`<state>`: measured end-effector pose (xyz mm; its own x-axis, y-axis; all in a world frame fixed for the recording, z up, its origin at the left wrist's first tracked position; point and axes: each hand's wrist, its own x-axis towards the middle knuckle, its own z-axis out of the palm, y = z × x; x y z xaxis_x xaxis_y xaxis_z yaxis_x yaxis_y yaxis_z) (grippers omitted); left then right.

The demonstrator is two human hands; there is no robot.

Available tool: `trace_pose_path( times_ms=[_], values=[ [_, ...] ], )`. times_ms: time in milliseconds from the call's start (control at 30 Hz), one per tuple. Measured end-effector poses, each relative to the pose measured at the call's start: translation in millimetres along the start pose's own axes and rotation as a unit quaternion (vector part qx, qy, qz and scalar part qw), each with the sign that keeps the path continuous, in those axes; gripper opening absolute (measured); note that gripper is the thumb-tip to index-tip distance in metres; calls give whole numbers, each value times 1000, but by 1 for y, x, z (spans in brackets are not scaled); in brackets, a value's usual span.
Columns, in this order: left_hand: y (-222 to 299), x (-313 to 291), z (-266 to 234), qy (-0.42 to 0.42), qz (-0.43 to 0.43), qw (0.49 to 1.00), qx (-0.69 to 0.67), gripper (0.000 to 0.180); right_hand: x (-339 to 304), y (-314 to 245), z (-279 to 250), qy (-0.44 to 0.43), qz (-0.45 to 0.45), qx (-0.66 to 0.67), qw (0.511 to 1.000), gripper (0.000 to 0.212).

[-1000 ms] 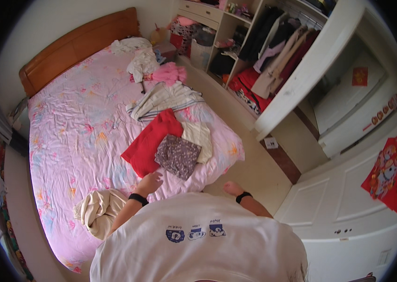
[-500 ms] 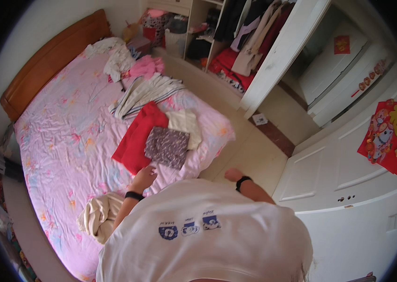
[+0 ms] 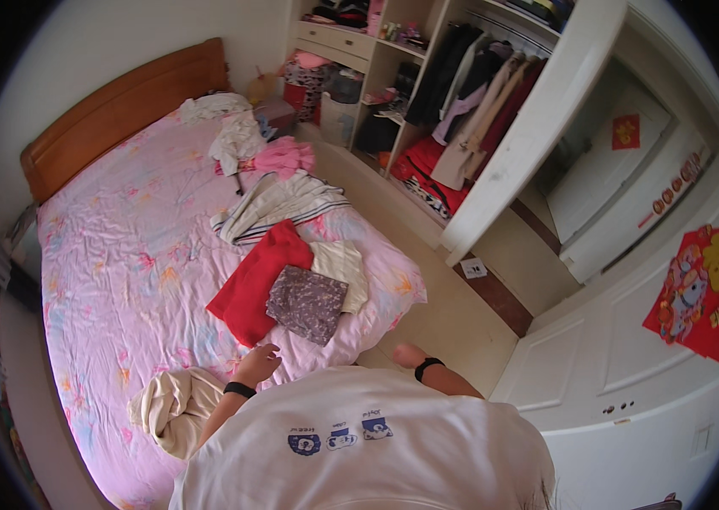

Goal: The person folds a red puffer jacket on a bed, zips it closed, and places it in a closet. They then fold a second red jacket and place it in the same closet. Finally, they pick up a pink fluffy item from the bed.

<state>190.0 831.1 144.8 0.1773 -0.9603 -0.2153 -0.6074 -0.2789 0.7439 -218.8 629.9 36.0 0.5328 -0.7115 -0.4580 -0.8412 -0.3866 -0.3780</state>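
Observation:
My left hand (image 3: 258, 365) hovers by the front edge of the bed, its fingers loosely apart and nothing in them. Just beyond it lie a folded red garment (image 3: 259, 280) and a folded dark patterned garment (image 3: 306, 303), which overlaps the red one. A cream folded garment (image 3: 340, 270) is partly under the patterned one. To the left of my left forearm is a crumpled beige cloth (image 3: 176, 410). My right hand (image 3: 409, 355) hangs past the bed's corner, rounded with its fingers curled in; I see nothing held. Both wrists wear black bands.
The bed (image 3: 121, 306) has a pink floral cover. Farther up it lie a striped white garment (image 3: 283, 206), a pink cloth (image 3: 284, 157) and white clothes (image 3: 234, 140). An open wardrobe (image 3: 461, 102) stands at the back. A white door (image 3: 597, 365) is close on my right.
The view has tilted up, so the bed and clothes sit lower and more wardrobe shows. Both hands stay close to where they were, and the garments lie as before.

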Motion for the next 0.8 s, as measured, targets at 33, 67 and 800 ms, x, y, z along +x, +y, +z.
trace_pose_path(
  times_ms=[33,67,800],
  values=[
    [-2,-1,1,-10,-13,1000,-5,35,0,-1,-1,-18,21,-10,1000,27],
    [-3,-1,1,-5,-18,1000,19,35,-1,-1,-1,-26,16,-2,1000,27],
    [38,38,43,90,13,996,10,28,-57,-4,-50,282,23,110,953,21]
  ],
)
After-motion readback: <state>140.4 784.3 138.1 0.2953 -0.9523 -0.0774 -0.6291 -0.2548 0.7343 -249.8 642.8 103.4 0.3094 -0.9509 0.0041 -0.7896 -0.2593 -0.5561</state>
